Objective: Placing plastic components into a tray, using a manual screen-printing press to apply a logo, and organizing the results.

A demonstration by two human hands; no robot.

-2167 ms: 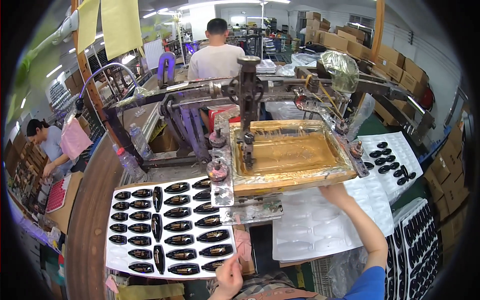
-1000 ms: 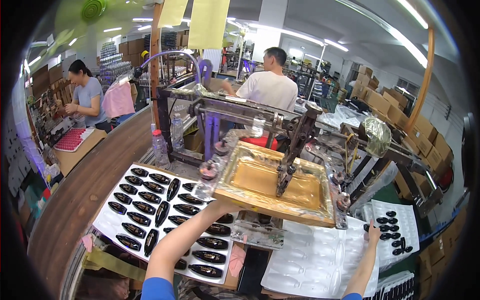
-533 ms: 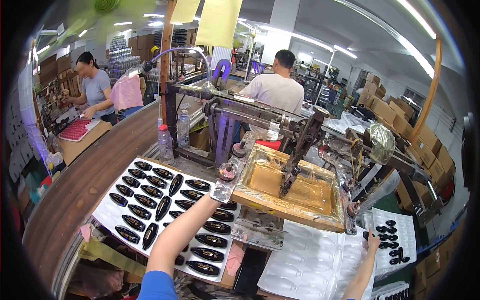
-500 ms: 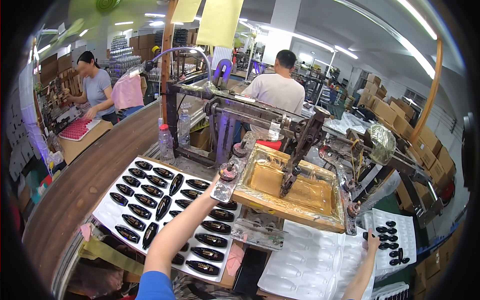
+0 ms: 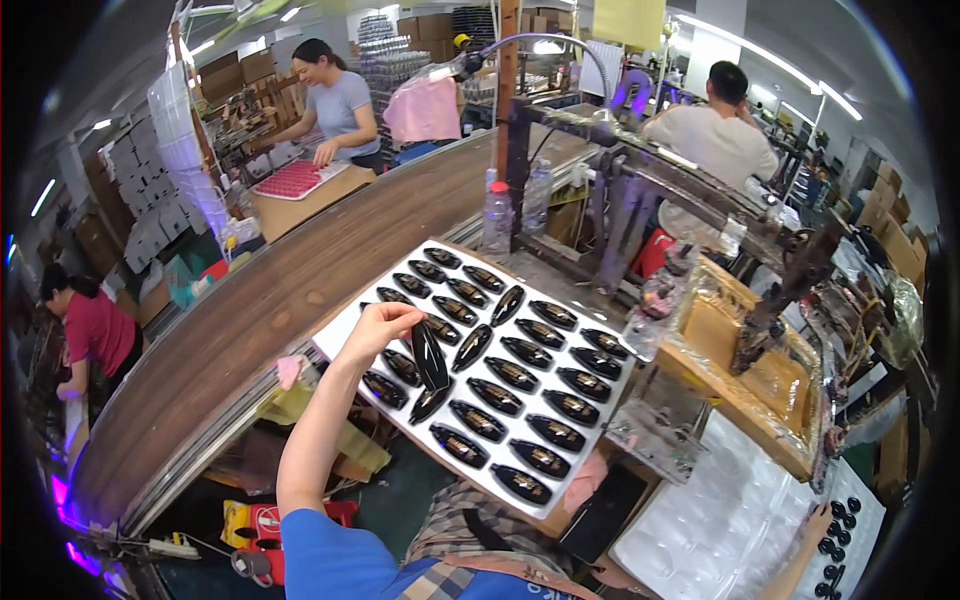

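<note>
Between its pinched fingers and thumb, my left hand (image 5: 385, 328) holds one end of a glossy black bottle-shaped piece (image 5: 430, 358). The piece hangs steeply over the left part of a white tray (image 5: 505, 458). Rows of similar black pieces (image 5: 463, 445), tapered and with gold print, lie on that tray. Far to the right, my right hand (image 5: 818, 522) is beside small black pieces (image 5: 838, 530) on another white tray (image 5: 868, 490); its fingers are too small and partly hidden to tell what they hold.
A screen-printing frame (image 5: 690, 372) with amber mesh stands tilted right of the tray, under a metal arm. White moulded trays (image 5: 700, 500) lie below it. A wooden conveyor (image 5: 250, 325) curves past on the left. A bottle with a red cap (image 5: 497, 215) stands behind. Other people work beyond.
The view has swung left. My left hand has left the corner of the printing frame and now holds a black piece over the tray. My right hand remains by the small black pieces.
</note>
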